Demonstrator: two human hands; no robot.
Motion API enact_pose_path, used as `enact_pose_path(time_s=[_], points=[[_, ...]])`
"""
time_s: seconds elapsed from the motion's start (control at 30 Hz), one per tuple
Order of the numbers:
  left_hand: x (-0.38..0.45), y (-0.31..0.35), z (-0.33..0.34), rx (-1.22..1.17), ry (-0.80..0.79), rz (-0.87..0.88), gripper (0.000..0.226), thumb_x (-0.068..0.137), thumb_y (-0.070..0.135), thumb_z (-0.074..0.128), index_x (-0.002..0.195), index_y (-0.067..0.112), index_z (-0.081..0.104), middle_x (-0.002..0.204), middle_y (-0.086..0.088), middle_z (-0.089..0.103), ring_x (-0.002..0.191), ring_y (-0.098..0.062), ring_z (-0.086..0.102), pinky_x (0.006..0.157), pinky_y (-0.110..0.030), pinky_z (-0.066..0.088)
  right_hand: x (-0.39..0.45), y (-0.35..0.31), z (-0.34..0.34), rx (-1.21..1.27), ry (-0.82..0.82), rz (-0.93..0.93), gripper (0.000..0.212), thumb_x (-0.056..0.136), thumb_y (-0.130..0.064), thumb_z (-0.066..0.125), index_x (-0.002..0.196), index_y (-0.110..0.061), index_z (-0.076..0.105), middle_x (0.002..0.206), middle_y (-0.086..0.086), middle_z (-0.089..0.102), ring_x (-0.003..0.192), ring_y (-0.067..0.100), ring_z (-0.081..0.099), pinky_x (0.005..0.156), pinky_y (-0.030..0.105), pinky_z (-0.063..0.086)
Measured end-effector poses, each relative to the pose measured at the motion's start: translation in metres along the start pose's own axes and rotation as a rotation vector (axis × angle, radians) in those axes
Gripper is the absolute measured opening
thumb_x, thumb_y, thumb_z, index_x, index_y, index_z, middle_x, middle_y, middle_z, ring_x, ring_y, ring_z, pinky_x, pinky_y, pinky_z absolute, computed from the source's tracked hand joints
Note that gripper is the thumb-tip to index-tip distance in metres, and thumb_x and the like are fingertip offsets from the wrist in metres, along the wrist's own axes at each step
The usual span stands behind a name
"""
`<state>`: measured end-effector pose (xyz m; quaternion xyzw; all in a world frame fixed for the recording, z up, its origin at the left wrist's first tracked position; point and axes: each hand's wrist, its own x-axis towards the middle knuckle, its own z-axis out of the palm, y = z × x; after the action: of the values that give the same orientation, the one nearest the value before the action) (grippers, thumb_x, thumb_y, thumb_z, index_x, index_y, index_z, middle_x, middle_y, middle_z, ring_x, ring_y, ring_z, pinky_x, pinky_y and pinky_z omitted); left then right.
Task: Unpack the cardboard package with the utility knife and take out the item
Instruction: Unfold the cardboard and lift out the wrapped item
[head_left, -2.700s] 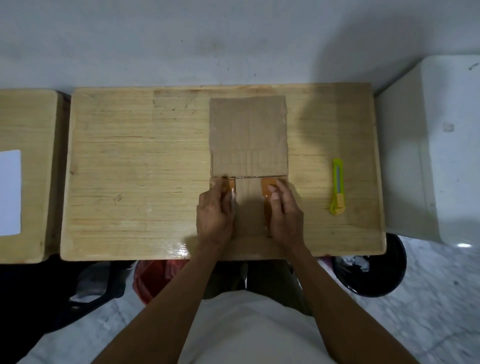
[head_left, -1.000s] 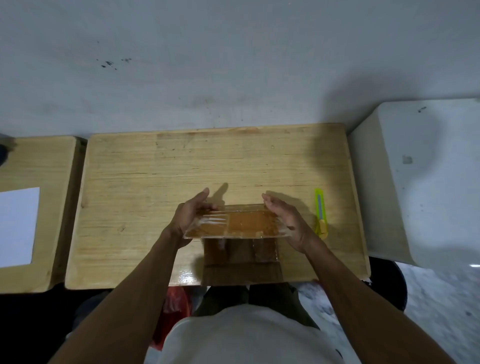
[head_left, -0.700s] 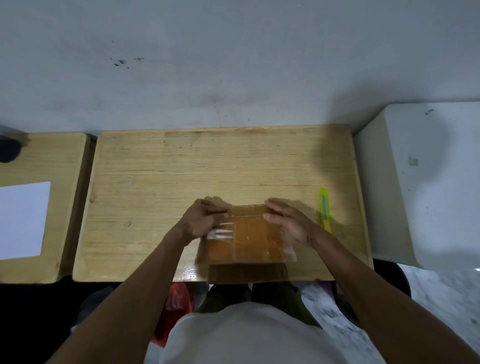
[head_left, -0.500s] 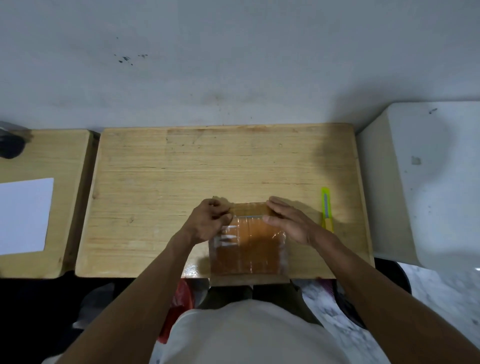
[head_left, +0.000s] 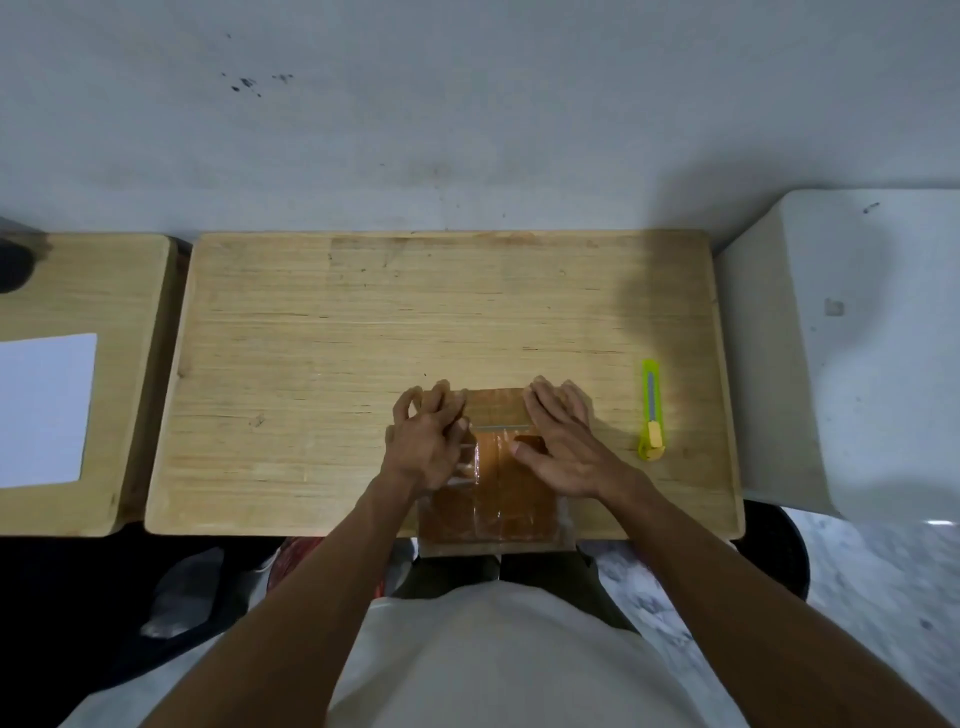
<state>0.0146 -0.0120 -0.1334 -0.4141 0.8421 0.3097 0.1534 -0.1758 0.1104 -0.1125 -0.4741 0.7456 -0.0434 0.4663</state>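
An orange flat item in clear plastic wrap (head_left: 501, 496) lies on a cardboard sheet (head_left: 493, 408) at the table's near edge. A strip of the cardboard shows between my hands, and another shows below the item. My left hand (head_left: 423, 441) sits at the item's upper left corner, its curled fingers holding the wrap's edge. My right hand (head_left: 563, 441) rests flat on the upper right part, fingers straight. The yellow-green utility knife (head_left: 652, 413) lies alone on the table, to the right of my right hand.
The wooden table (head_left: 311, 338) stands against a grey wall. A second wooden table with a white sheet of paper (head_left: 44, 410) is on the left. A white box (head_left: 841, 338) stands on the right, with a black bin (head_left: 776, 553) below it.
The wrapped item, held up and tilted between both hands a second ago, now lies flat on the cardboard. Both hands have come down onto its far end.
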Motion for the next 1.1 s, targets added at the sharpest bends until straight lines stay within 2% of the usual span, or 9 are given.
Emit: enact_pose_path(time_s=[0.03,0.1,0.17,0.27,0.43,0.7,0.87,0.97,1.1], points=[[-0.001,0.002,0.000,0.020,-0.013,-0.026,0.060,0.097,0.059,0.013,0.151,0.039,0.027,0.162,0.009,0.016,0.150,-0.031,0.006,0.115,-0.059,0.022,0.001,0.001,0.003,-0.023,0.007,-0.001,0.087,0.095,-0.060,0.040,0.157,-0.023,-0.008,0.163,-0.009,-0.022,0.144,0.018,-0.035,0.123,0.045,-0.008],[-0.004,0.010,0.002,0.036,-0.026,-0.061,0.054,0.103,0.049,0.020,0.155,0.035,0.020,0.164,0.012,0.004,0.151,-0.026,-0.014,0.113,-0.071,0.010,0.002,0.004,0.009,-0.098,0.036,-0.011,0.086,0.095,-0.064,0.034,0.157,-0.024,-0.011,0.162,-0.009,-0.026,0.143,0.017,-0.037,0.123,0.047,-0.005],[-0.008,0.017,0.006,0.063,-0.003,-0.062,0.056,0.105,0.046,0.019,0.157,0.028,0.012,0.165,0.009,-0.007,0.148,-0.021,-0.025,0.114,-0.066,-0.004,0.003,0.006,0.016,-0.173,0.082,-0.018,0.083,0.096,-0.066,0.026,0.156,-0.025,-0.013,0.161,-0.008,-0.029,0.144,0.015,-0.036,0.122,0.049,-0.004],[-0.015,0.019,0.021,0.060,0.028,-0.046,0.061,0.105,0.047,0.016,0.158,0.023,-0.003,0.163,0.005,-0.020,0.145,-0.019,-0.032,0.120,-0.055,-0.009,0.002,0.004,0.031,-0.212,0.209,-0.018,0.077,0.098,-0.061,0.020,0.157,-0.022,-0.011,0.163,-0.004,-0.024,0.148,0.018,-0.029,0.121,0.052,0.002],[-0.014,0.017,0.042,0.045,0.089,-0.027,0.065,0.105,0.044,0.018,0.156,0.018,-0.014,0.161,-0.001,-0.028,0.146,-0.023,-0.030,0.121,-0.046,-0.009,0.011,-0.001,0.051,-0.163,0.338,0.011,0.073,0.102,-0.049,0.027,0.158,-0.016,-0.006,0.165,0.002,-0.017,0.150,0.022,-0.023,0.123,0.051,0.005],[0.036,0.012,0.019,0.057,0.148,-0.005,0.063,0.106,0.041,0.016,0.156,0.016,-0.011,0.162,-0.004,-0.025,0.148,-0.026,-0.026,0.123,-0.050,-0.003,0.057,-0.007,0.025,-0.156,0.407,0.014,0.071,0.102,-0.049,0.025,0.158,-0.013,-0.001,0.166,0.004,-0.012,0.151,0.025,-0.018,0.123,0.051,0.006],[0.048,0.007,0.022,0.135,0.245,0.003,0.061,0.106,0.040,0.019,0.158,0.014,0.000,0.166,-0.005,-0.009,0.152,-0.026,-0.012,0.122,-0.056,0.005,0.071,-0.008,0.028,-0.215,0.506,0.051,0.072,0.101,-0.047,0.030,0.158,-0.012,0.005,0.167,0.007,-0.002,0.153,0.027,-0.009,0.121,0.053,0.013],[0.048,0.009,0.026,0.178,0.305,-0.019,0.061,0.105,0.039,0.025,0.158,0.013,0.009,0.166,-0.005,0.001,0.153,-0.025,-0.004,0.120,-0.056,0.010,0.075,-0.011,0.034,-0.220,0.519,0.092,0.071,0.101,-0.047,0.030,0.158,-0.014,0.002,0.167,0.005,-0.004,0.153,0.025,-0.010,0.121,0.055,0.007],[0.052,0.009,0.030,0.161,0.329,-0.031,0.064,0.103,0.037,0.033,0.158,0.012,0.012,0.166,-0.004,0.002,0.153,-0.026,0.000,0.119,-0.058,0.010,0.080,-0.011,0.039,-0.239,0.546,0.145,0.071,0.100,-0.046,0.033,0.158,-0.014,0.007,0.167,0.006,0.002,0.154,0.025,-0.004,0.121,0.057,0.005]])
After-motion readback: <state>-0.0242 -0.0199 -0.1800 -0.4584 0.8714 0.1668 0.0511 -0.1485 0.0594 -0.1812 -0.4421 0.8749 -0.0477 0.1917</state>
